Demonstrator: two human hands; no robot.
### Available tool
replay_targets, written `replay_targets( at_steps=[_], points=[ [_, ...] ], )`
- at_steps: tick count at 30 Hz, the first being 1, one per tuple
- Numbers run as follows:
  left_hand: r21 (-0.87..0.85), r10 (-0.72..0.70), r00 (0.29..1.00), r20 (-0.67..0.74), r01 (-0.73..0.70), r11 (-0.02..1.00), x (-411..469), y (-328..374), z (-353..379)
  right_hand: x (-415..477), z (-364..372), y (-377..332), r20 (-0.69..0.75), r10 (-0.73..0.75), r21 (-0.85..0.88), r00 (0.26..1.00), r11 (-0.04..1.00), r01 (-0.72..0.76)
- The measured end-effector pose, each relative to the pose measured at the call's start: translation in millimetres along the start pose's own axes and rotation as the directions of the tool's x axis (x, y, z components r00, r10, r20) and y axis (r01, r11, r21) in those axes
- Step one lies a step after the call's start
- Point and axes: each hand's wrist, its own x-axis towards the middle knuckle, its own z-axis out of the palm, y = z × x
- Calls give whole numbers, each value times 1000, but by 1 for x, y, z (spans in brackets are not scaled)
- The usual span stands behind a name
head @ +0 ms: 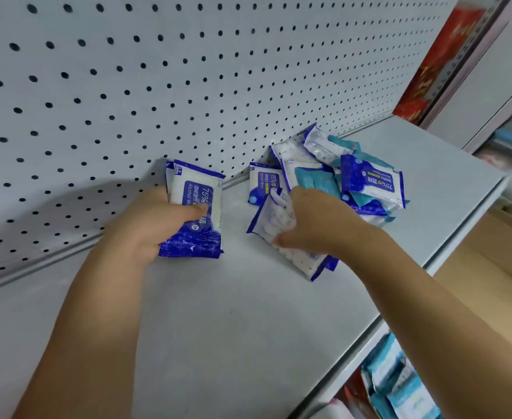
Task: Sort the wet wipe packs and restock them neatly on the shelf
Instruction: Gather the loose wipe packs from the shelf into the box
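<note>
item 1, left thumb (201, 208): pressed flat across the printed face of a stack of blue alcohol wipe packs (192, 246); other fingers hidden behind it. left hand (155, 225) grips the stack, at least two packs by the edges showing at its far end. long axis runs near to far, label facing right. whether its near end touches the shelf cannot be told.

item 2, right thumb (281, 242): curled with the fingers round one loose pack (274, 220), plain back side up, at the near-left corner of the pile. right hand (318, 225) holds it; long axis slants from far-left to near-right.

item 3, pile of mixed packs (369, 182): dark blue and pale teal, jumbled and overlapping, just right of the right hand and against the far wall. unsorted.

item 4, key relation: the held stack lies left of the loose pack, apart from it, with a strip of bare shelf (218, 328) between. judged next move: carry the loose pack left, turn it to match the stack's axis and face.

item 5, bounds: pegboard (128, 86) close behind both hands; front lip (448, 252) near-right, with a cardboard box (490, 273) beyond it. open room lies near and left.
</note>
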Motion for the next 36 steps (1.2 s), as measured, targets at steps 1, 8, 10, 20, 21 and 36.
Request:
replay_targets(
  at_steps=[1, 8, 10, 20, 21, 36],
  points=[
    [3, 1, 1000, 12, -1, 1000, 0, 0, 4, -1, 3, -1, 14, 20, -7, 1000, 1000, -20],
    [-126, 2, 996, 86, 9, 992, -7, 11, 44, -10, 3, 28, -19, 143, 392, 990, 911, -124],
    [-158, 27, 994, 106, -10, 987, -1, 20, 61, -16, 6, 45, -28, 296, 640, 955, 739, -210],
    [54, -38, 999, -32, 40, 998, 89, 50, 121, -59, 33, 99, 127, 531, 970, 838, 112, -217],
    [67, -35, 999, -35, 37, 997, 87, 52, 124, -62, 35, 102, 129, 539, 972, 832, 97, -213],
    [-178, 120, 977, 175, -88, 980, -68, 37, 131, -103, 52, 110, 146, 367, 988, 919, -104, -116]
  ],
)
